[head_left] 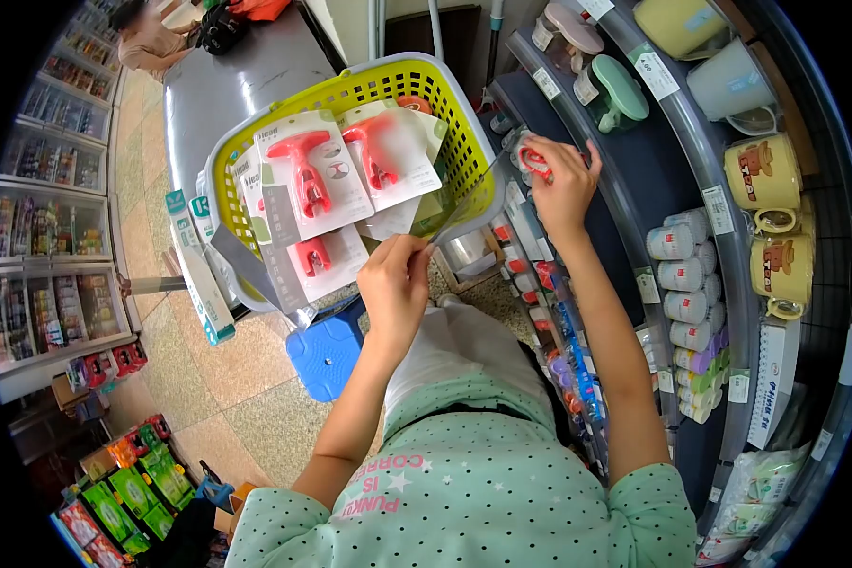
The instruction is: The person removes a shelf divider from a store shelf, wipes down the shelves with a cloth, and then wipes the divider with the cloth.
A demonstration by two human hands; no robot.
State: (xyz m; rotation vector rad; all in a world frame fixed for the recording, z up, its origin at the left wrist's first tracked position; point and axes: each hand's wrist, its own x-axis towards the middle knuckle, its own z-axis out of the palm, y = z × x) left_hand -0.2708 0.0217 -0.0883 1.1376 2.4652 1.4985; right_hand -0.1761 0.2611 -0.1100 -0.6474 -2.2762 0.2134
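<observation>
My left hand [393, 292] is closed in a pinch at the near right rim of the basket. Between its fingertips is the end of a thin see-through plastic strip [459, 206], which stretches up towards my right hand. My right hand [560, 185], beside the shelves, is closed around a small red-and-white item [534, 161] with clear plastic about it; its kind cannot be made out. The yellow-green basket [466, 114] with a grey rim holds several carded packs. Red T-shaped tools [310, 180] show on the white cards.
Curved shelves on the right carry yellow mugs [762, 172], white-capped containers [677, 275] and a green lidded container [617, 90]. Teal-and-white boxes [199, 275] stand left of the basket. Below is a blue stool [324, 355]. Another person [151, 43] is by the grey table [227, 90].
</observation>
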